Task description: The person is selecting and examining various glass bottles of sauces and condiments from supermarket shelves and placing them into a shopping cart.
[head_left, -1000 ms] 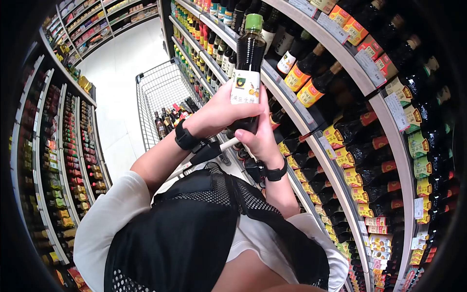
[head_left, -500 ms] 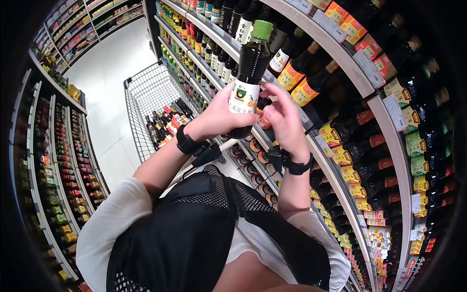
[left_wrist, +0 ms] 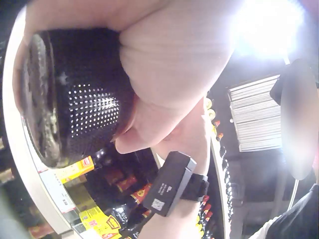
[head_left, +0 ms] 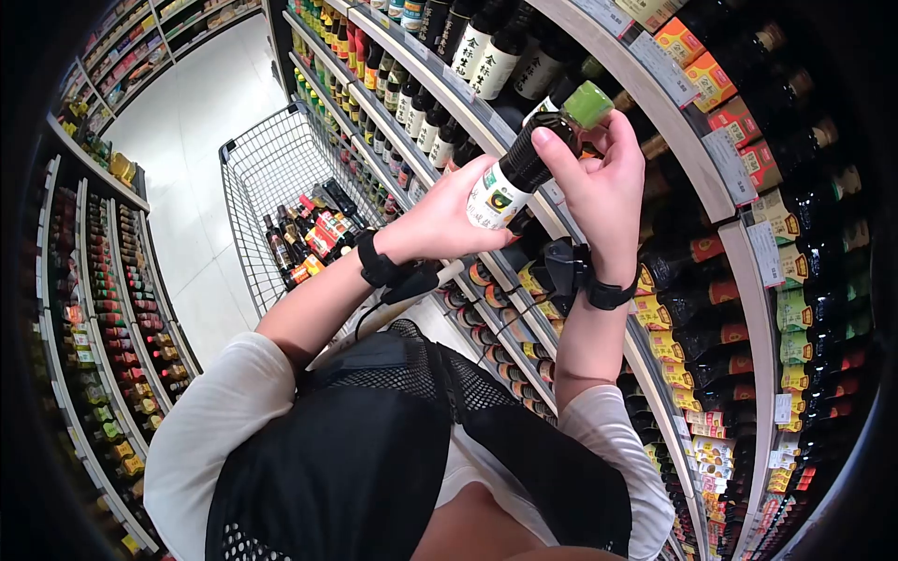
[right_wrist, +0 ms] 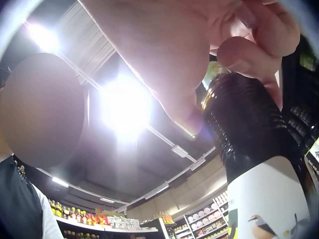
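Observation:
A dark soy sauce bottle (head_left: 499, 194) with a white label and a green cap (head_left: 587, 105) is held up in front of the shelves, tilted with its cap to the upper right. My left hand (head_left: 440, 220) grips its lower body. The left wrist view shows the dotted dark lower part of the bottle (left_wrist: 87, 99) within that hand. My right hand (head_left: 603, 182) holds the neck just below the cap, thumb on the near side. Curled fingers (right_wrist: 254, 57) lie round the neck in the right wrist view, covering most of the cap.
A wire shopping cart (head_left: 234, 201) stands ahead in the aisle, with several bottles (head_left: 318, 234) inside. Shelving (head_left: 730, 252) full of sauce bottles runs close along the right. More stocked shelves (head_left: 117, 327) line the left, beside the pale floor (head_left: 182, 201).
My right hand let go of the bottle's lower part, moved away, then rose to the neck. The bottle has tipped rightward from nearly upright, my left hand still gripping it.

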